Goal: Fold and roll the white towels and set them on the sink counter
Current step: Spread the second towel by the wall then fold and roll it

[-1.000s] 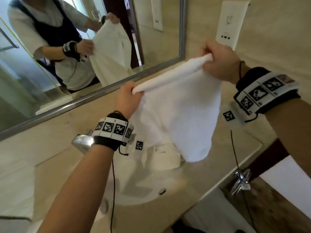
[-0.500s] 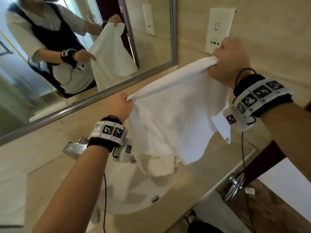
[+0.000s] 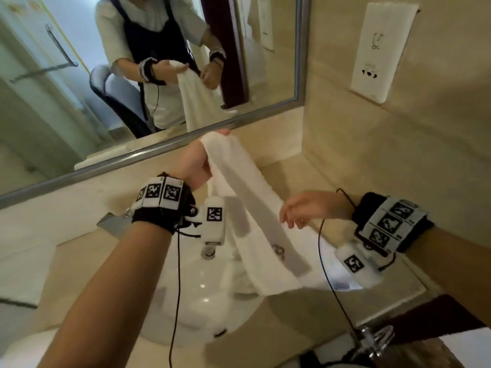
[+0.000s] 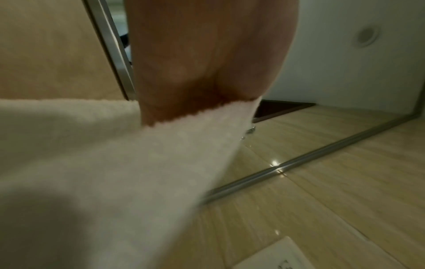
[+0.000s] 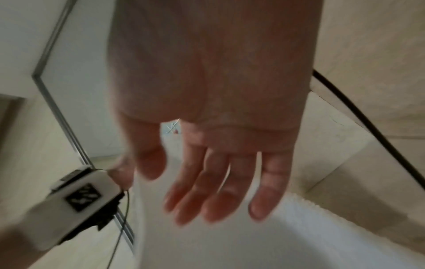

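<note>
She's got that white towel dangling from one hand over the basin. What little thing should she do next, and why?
Probably bring the right hand onto the hanging towel and pinch its free edge. Only the left hand grips the towel, at its top end, so it hangs as a long strip toward the sink. The right hand's fingers are straight, holding nothing, right beside the cloth. A second grip would let her fold it.

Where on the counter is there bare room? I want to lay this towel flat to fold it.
Bare counter shows in the far right corner, bordered by the mirror frame, the wall and the basin. More shows near left of the basin. The middle is crowded: the towel, gripped by the left hand, trails over the basin.
</note>
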Demonstrator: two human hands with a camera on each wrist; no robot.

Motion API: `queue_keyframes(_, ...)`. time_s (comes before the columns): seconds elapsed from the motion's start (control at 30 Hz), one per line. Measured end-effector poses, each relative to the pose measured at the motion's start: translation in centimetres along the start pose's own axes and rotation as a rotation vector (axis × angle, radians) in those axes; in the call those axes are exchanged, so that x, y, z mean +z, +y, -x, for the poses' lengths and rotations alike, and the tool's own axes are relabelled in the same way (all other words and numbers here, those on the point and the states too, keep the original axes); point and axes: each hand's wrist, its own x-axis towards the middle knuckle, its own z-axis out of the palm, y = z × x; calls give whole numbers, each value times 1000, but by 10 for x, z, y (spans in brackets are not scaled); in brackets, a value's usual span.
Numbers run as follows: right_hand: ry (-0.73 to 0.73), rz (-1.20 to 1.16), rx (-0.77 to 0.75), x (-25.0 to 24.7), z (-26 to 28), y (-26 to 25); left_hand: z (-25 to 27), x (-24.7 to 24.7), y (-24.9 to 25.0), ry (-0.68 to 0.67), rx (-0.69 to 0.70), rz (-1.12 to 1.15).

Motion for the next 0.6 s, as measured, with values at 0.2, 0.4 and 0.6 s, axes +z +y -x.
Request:
queue_keyframes(0.2,442,-685,-76,-26,-30,12,6,38,5,-83,53,83)
queue_keyframes(0.4,534,-433,-369,-61,-22,-22,14,55,10,-285,33,-38)
queue_keyframes(0.6,165,-132,-302,-59,-14,-36,13,68,12,-430,76,-8)
